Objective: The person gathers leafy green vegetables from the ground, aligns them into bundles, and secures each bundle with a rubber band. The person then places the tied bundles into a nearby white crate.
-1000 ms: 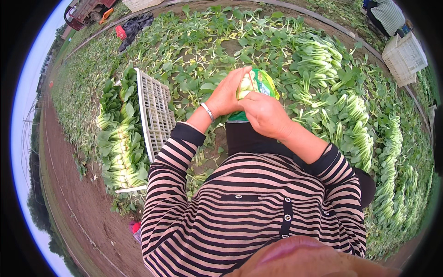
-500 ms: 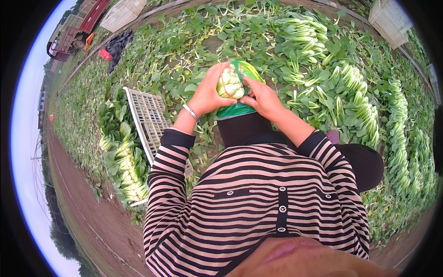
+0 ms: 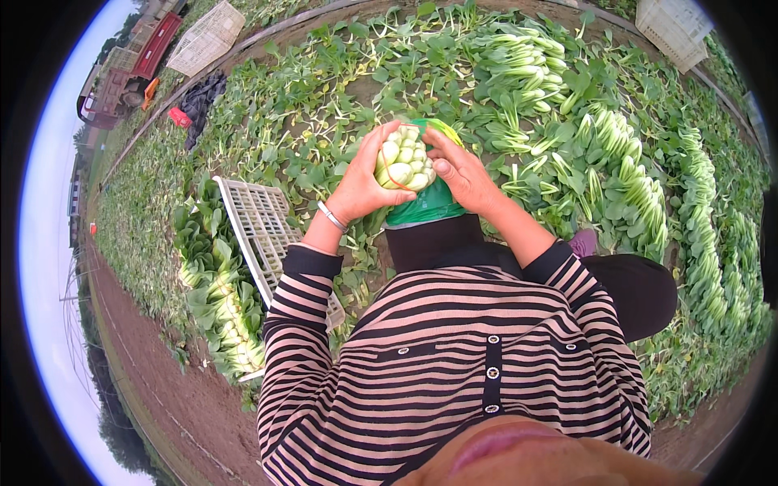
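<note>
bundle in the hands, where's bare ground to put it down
Bare soil: the dirt strip left of the crate. Ahead of the hands and bundle the bed is crowded with loose leaves, and cut heads in rows fill the right.

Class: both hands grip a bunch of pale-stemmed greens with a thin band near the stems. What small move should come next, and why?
Probably the right hand pulls the thin orange band round the bunch of pale-stemmed greens, since the left hand steadies it and the band looks only partly looped.

A crate [image 3: 263,231] lies left of the hand-held bunch [image 3: 403,158].
</note>
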Demonstrator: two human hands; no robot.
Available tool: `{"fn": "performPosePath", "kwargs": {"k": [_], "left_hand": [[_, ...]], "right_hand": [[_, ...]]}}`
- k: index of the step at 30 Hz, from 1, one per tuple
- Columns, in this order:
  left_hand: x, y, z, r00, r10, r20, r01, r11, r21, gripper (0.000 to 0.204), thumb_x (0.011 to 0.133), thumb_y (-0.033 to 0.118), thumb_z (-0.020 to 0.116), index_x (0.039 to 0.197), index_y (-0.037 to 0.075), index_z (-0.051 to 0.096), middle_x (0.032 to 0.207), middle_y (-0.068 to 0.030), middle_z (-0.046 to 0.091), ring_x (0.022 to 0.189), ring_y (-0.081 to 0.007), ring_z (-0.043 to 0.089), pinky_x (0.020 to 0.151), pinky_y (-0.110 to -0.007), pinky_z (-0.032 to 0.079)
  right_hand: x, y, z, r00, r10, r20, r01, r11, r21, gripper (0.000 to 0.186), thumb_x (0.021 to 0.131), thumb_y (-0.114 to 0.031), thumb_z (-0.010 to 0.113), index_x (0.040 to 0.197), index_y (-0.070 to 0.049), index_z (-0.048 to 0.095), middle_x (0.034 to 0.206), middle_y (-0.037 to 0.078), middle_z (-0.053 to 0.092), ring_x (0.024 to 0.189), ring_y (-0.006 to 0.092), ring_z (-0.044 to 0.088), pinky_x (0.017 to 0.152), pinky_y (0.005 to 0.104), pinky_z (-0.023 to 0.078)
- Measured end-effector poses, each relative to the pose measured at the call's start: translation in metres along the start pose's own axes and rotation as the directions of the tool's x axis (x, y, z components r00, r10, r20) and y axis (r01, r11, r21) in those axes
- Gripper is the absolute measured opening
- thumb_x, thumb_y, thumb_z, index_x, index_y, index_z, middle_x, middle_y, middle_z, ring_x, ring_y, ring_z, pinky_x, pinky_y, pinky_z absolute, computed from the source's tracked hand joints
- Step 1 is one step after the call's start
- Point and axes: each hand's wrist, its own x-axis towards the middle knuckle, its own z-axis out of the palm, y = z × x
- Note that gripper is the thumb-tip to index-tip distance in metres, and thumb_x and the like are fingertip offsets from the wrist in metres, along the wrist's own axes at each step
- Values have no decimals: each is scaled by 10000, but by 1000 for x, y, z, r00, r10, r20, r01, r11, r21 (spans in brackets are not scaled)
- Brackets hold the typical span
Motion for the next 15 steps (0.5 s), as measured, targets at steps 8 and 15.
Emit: {"fn": "performPosePath", "kwargs": {"k": [8,15], "left_hand": [[-2,11,8,1000,-8,-28,8,1000,7,1293,560,237,943,1575,31,169,1525,-167,373,1419,-275,378,1173,-395,305],[-13,23,19,993,27,-116,-25,999,21,1301,556,261,936,1569,12,157,1472,-184,400,1384,-314,407,1158,-406,321]], "right_hand": [[31,-22,-7,986,165,-33,-160,979,126,685,1001,-605,437,1281,-3,610,1075,130,678,953,210,644,874,342,502],[35,-33,-7,974,226,-24,-221,965,139,646,993,-594,474,1188,-10,671,921,100,686,833,162,626,765,313,501]]}}
